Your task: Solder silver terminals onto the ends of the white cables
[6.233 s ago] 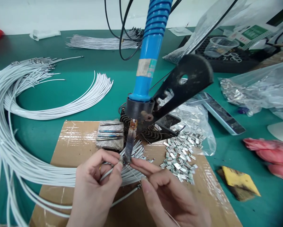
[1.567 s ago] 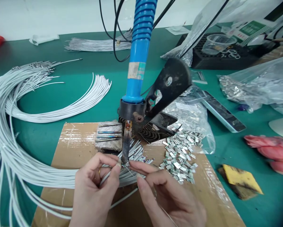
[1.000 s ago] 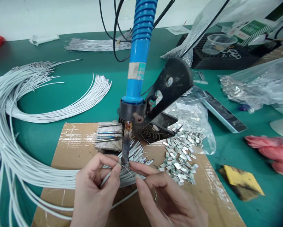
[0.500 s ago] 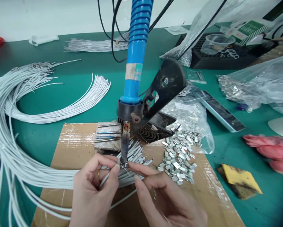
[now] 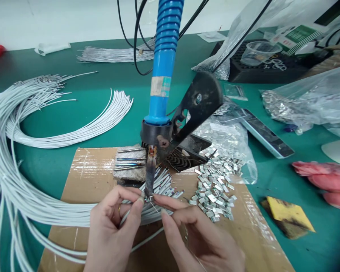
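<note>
My left hand (image 5: 114,223) is closed, pinching a white cable (image 5: 124,218) between thumb and index finger just under the soldering iron's tip (image 5: 149,185). A small metal connector (image 5: 149,198) sits at the tip between the fingertips of both hands. In my right hand (image 5: 199,234) a thin strand of solder wire (image 5: 155,207) is pinched, its end reaching to the connector. The right index fingertip is beside the connector; whether it touches cannot be made out. The soldering iron (image 5: 162,75), blue-handled, points downward in a black stand (image 5: 198,98).
A bundle of white cables (image 5: 59,207) curves in from the left onto the cardboard (image 5: 90,162). Small metal pieces (image 5: 215,192) lie to the right, near a plastic bag. Behind the tip is a block with metal rods (image 5: 130,164). A phone (image 5: 267,132) and yellow sponge (image 5: 290,215) lie further right.
Both hands have shifted only very slightly at the iron's tip. The iron, cables and metal pieces stay where they were.
</note>
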